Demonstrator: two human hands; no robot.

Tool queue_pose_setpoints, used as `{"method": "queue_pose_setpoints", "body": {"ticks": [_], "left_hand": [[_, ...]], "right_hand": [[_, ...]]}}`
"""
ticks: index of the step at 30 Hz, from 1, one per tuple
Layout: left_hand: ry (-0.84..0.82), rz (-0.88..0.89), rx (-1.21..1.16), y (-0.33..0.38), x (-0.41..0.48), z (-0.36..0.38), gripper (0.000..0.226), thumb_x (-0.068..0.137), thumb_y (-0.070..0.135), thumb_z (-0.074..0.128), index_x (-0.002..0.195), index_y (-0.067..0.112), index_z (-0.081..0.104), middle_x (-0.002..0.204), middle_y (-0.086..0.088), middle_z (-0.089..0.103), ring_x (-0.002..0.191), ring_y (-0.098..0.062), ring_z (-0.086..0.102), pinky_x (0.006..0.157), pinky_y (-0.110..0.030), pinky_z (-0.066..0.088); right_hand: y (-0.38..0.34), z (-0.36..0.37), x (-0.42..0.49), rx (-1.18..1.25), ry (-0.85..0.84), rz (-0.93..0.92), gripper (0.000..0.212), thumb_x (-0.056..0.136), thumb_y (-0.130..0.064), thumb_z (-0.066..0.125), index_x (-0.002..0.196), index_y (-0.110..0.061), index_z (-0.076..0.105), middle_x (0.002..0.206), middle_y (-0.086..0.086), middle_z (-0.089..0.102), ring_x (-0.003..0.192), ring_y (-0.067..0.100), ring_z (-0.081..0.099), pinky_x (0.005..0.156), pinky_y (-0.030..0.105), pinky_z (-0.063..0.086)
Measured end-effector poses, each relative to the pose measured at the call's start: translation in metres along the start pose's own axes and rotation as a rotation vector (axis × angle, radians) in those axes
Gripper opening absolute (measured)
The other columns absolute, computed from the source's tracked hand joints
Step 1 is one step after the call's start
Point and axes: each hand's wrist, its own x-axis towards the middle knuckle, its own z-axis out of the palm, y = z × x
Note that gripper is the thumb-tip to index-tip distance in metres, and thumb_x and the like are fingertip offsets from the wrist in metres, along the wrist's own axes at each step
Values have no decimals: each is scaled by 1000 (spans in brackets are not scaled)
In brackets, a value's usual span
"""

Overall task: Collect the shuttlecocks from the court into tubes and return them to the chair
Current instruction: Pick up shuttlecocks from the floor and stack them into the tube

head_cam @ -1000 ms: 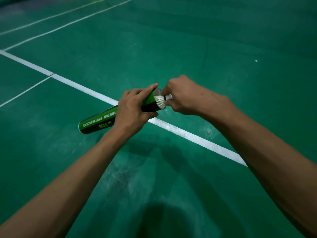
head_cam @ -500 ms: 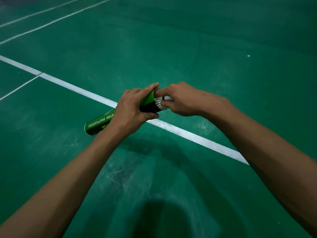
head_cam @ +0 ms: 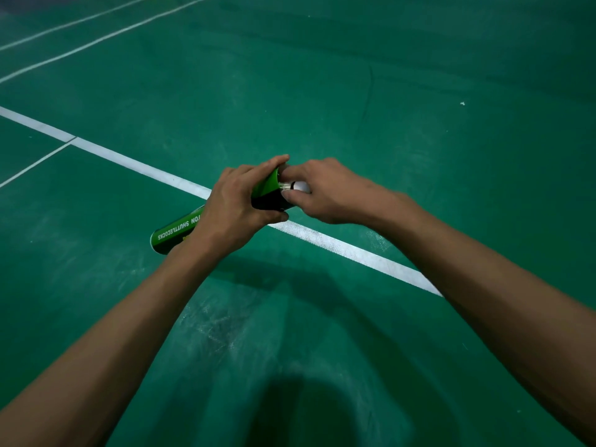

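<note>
White feathered shuttlecock [head_cam: 298, 186], cork pinched by the right hand [head_cam: 325, 191], sits feathers-first in the green cardboard tube [head_cam: 175, 232], the left hand [head_cam: 232, 211] wrapping its grip round the mouth to steady it.

Left hand [head_cam: 230, 214] around tube [head_cam: 174, 232] — shuttlecock [head_cam: 298, 186] in its right mouth, right hand [head_cam: 329, 191] beside.

Tube [head_cam: 175, 232]: white capitals run lengthwise along the green wall, upside down to the camera, reading "…TON SHUTTLECOCKS". The start of the first word is hidden under the left hand [head_cam: 232, 214]. Yellowish mark just beside the print, too small to read.
</note>
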Motion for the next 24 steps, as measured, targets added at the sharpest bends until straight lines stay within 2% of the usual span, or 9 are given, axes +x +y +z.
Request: {"method": "queue_pose_setpoints", "body": {"ticks": [3,6,9,11,13,15,19,22,24], "left_hand": [[-47,5,51,-2,-8,-3,98,65,41,93,151,42,47,122,0,66,107,-25,53,95,-42,45],[-50,-6,60,-4,-11,-4,99,65,36,95,151,42,47,121,-3,66,106,-27,52,93,-43,44],[-66,10,64,1,-12,0,99,64,35,96,151,36,50,123,-4,66,106,-28,51,91,-40,43],[-39,6,41,4,-10,2,97,62,39,94,149,34,53,122,-2,67,105,-25,53,90,-35,40],[-6,-9,-18,3,-8,-1,94,60,44,88,147,37,54,121,3,68,104,-23,58,93,-36,43],[-26,-8,-12,1,-10,-4,95,60,46,88,148,40,52,121,1,68,106,-25,58,97,-40,45],[-64,10,57,5,-17,-2,98,65,40,94,151,41,49,122,1,65,106,-24,51,94,-36,42],[-42,-18,-17,4,-11,-5,96,63,46,91,149,48,47,123,4,66,109,-25,56,99,-43,46],[-33,-40,-46,1,-8,-7,96,64,42,93,148,50,47,121,5,66,109,-24,56,100,-46,47]], "right_hand": [[6,-9,0,23,-69,0,24,98,-33,56,115,-26,70,98,2,70,83,23,57,69,34,44],[12,-33,-1,80,-75,37,27,93,-33,64,118,-35,73,93,-8,66,80,15,59,65,24,44],[5,-28,0,45,-116,28,12,87,-33,66,94,-32,75,75,-4,63,68,17,56,58,29,43],[0,-11,1,72,-73,34,10,88,-28,63,80,-27,69,69,-1,59,65,20,53,53,29,37],[0,2,1,221,5,70,12,93,-27,61,93,-31,72,70,-9,57,61,8,51,51,24,34],[4,7,0,355,-15,96,15,95,-27,62,103,-32,73,65,-12,53,48,2,45,45,16,33],[10,3,2,474,-201,163,15,90,-22,63,100,-22,74,75,6,54,50,17,42,42,23,39],[14,-7,-1,539,-235,170,29,96,-31,63,124,-39,67,70,5,51,52,21,50,47,28,44],[16,-17,-6,547,-257,155,41,100,-28,61,138,-41,57,68,7,49,50,22,53,48,30,46]]}}
